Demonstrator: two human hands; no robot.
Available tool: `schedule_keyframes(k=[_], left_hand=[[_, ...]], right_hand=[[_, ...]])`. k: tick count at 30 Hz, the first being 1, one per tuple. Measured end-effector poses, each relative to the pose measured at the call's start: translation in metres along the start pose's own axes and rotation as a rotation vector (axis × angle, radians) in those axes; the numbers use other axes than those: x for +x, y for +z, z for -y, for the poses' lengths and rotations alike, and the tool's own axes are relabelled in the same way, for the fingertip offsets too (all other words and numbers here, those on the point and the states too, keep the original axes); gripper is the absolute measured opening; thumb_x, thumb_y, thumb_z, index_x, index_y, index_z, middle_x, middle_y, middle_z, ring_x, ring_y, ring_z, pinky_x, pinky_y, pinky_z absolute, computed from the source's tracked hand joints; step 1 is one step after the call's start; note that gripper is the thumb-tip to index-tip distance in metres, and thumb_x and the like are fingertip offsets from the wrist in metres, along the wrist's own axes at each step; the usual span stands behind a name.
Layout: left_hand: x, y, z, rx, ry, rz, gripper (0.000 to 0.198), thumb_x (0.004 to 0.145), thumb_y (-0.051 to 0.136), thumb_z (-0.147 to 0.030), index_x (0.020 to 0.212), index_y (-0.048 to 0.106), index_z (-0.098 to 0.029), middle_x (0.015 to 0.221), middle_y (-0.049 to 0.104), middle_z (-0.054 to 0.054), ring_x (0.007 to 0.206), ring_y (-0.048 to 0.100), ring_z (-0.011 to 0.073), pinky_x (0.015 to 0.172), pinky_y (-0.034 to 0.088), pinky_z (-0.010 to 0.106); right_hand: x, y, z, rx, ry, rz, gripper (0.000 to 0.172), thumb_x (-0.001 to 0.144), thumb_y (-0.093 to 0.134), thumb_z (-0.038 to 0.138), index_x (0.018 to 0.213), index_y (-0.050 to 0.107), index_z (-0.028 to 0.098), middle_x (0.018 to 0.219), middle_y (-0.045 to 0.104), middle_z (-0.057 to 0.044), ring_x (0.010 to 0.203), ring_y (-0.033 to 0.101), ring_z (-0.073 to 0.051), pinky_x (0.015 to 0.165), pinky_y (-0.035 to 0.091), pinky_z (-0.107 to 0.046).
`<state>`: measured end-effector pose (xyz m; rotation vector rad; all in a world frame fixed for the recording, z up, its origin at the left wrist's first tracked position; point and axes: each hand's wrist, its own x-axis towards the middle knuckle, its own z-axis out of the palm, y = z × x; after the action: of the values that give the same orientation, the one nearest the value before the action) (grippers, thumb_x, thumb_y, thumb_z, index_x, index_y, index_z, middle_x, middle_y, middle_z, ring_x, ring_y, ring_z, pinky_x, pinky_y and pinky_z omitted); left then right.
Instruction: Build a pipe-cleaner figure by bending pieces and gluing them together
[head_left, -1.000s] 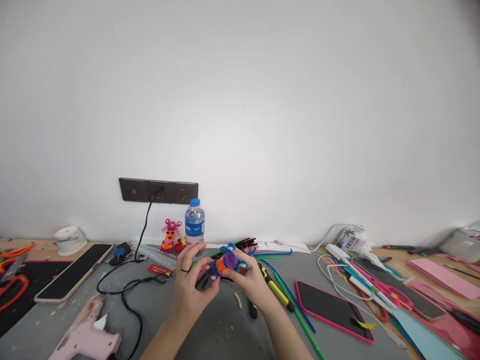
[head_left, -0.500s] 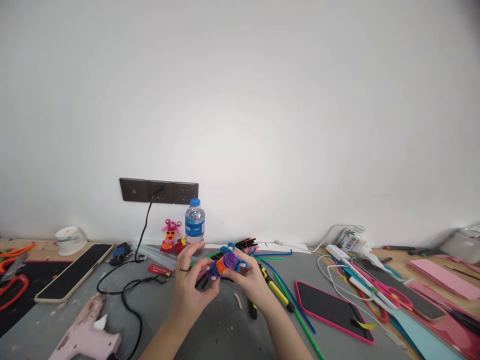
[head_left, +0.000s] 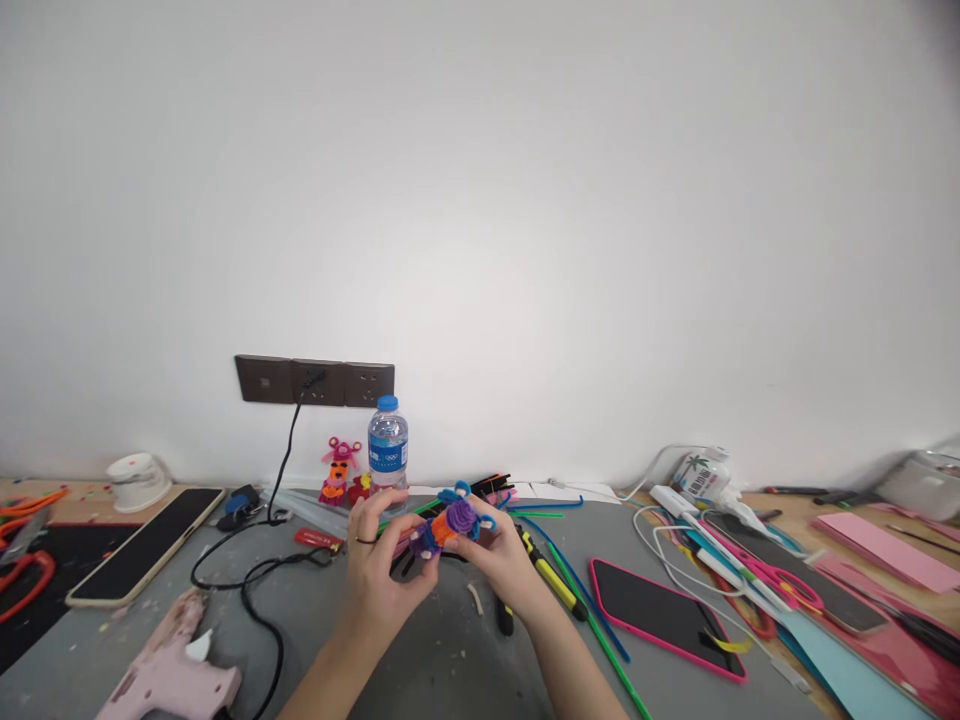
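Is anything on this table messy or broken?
Nothing looks broken, but it is messy. The pink glue gun lies on its side on the grey mat, which is speckled with little scraps. Loose pipe cleaners sprawl beside the right hand, which shares the purple figure with the left hand.

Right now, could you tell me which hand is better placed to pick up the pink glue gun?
Probably the left hand: the glue gun lies to its left, while the right hand sits across the pipe-cleaner figure both hands hold.
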<state>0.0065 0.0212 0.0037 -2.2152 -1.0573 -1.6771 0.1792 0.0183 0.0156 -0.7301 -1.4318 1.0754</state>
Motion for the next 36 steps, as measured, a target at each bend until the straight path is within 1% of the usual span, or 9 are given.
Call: schedule_keyframes(k=[7, 17, 22, 26, 30, 36], left_hand=[[0.0002, -0.0009, 0.0020, -0.007, 0.011, 0.023, 0.026, 0.073, 0.065, -0.011, 0.097, 0.058, -0.020, 0.119, 0.053, 0.013, 0.111, 0.053, 0.0337, 0.097, 0.043, 0.057], [-0.0002, -0.0002, 0.0021, -0.011, -0.006, 0.019, 0.026, 0.075, 0.065, -0.011, 0.098, 0.058, -0.021, 0.118, 0.054, 0.012, 0.111, 0.054, 0.0314, 0.097, 0.045, 0.053], [-0.0010, 0.0009, 0.0040, 0.002, -0.015, 0.002, 0.023, 0.076, 0.065, -0.014, 0.097, 0.058, -0.021, 0.119, 0.054, 0.012, 0.110, 0.055, 0.0312, 0.098, 0.045, 0.053], [-0.0006, 0.0006, 0.0034, 0.008, -0.039, 0.002, 0.022, 0.075, 0.065, -0.014, 0.095, 0.059, -0.022, 0.119, 0.055, 0.012, 0.111, 0.055, 0.0316, 0.095, 0.048, 0.049], [-0.0004, 0.0005, 0.0021, 0.001, -0.048, 0.003, 0.022, 0.075, 0.065, -0.014, 0.095, 0.059, -0.021, 0.120, 0.055, 0.012, 0.111, 0.056, 0.0314, 0.095, 0.048, 0.049], [-0.0002, 0.0006, 0.0008, -0.021, -0.046, 0.019, 0.025, 0.074, 0.065, -0.012, 0.097, 0.059, -0.021, 0.119, 0.055, 0.012, 0.110, 0.057, 0.0308, 0.096, 0.048, 0.049]], right_hand=[[-0.0008, 0.0003, -0.0001, 0.001, 0.002, 0.005, 0.018, 0.079, 0.077, 0.027, 0.095, 0.073, 0.023, 0.092, 0.065, -0.002, 0.091, 0.059, -0.019, 0.084, 0.046, -0.028], [0.0002, 0.0001, -0.0039, 0.027, 0.031, -0.009, 0.022, 0.077, 0.078, 0.030, 0.098, 0.073, 0.023, 0.096, 0.068, -0.003, 0.094, 0.061, -0.021, 0.086, 0.048, -0.031], [0.0010, -0.0003, -0.0082, 0.092, 0.053, -0.005, 0.022, 0.075, 0.079, 0.031, 0.094, 0.073, 0.021, 0.090, 0.070, -0.004, 0.088, 0.063, -0.022, 0.083, 0.050, -0.034], [0.0013, -0.0001, -0.0068, 0.115, 0.075, -0.002, 0.021, 0.075, 0.079, 0.033, 0.091, 0.073, 0.021, 0.089, 0.070, -0.004, 0.086, 0.063, -0.022, 0.080, 0.052, -0.034], [0.0015, 0.0004, -0.0055, 0.107, 0.078, -0.016, 0.024, 0.073, 0.080, 0.035, 0.091, 0.074, 0.021, 0.089, 0.071, -0.004, 0.086, 0.063, -0.022, 0.082, 0.051, -0.035], [0.0014, 0.0014, -0.0060, 0.126, 0.080, -0.036, 0.023, 0.070, 0.082, 0.034, 0.088, 0.074, 0.021, 0.085, 0.072, -0.002, 0.082, 0.063, -0.020, 0.081, 0.051, -0.033]])
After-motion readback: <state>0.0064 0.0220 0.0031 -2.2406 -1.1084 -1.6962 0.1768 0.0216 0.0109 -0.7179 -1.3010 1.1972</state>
